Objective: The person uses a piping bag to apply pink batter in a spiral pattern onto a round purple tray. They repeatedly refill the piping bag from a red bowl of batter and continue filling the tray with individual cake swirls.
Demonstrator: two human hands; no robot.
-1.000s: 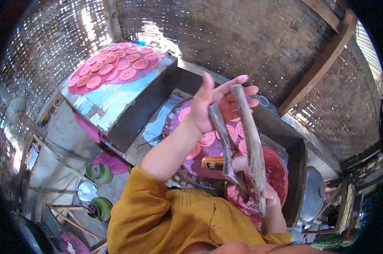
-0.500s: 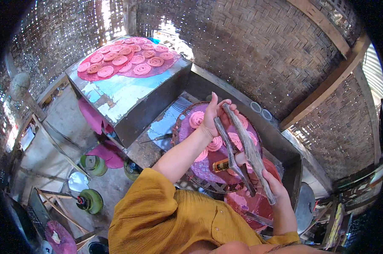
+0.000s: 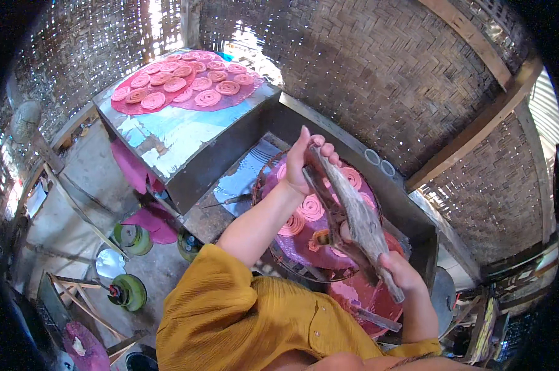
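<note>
My left hand (image 3: 306, 162) grips the far ends of two long grey wooden sticks (image 3: 354, 213). My right hand (image 3: 401, 271) holds their near ends, so the sticks slant across a round woven tray (image 3: 273, 247). The tray carries a purple cloth with several pink spiral-shaped pieces (image 3: 310, 207). My mustard-yellow sleeves (image 3: 230, 309) fill the lower middle of the view.
A metal-topped table (image 3: 180, 133) at the upper left holds a pink cloth (image 3: 187, 86) with several more spiral pieces. A dark metal trough (image 3: 415, 216) surrounds the tray. Woven bamboo walls (image 3: 378, 68) stand behind. Green gas burners (image 3: 128, 290) sit on the floor at left.
My left hand went from fingers spread to closed around the stick ends. Both sticks dropped lower and now lie close over the round tray. The view has tilted downward.
</note>
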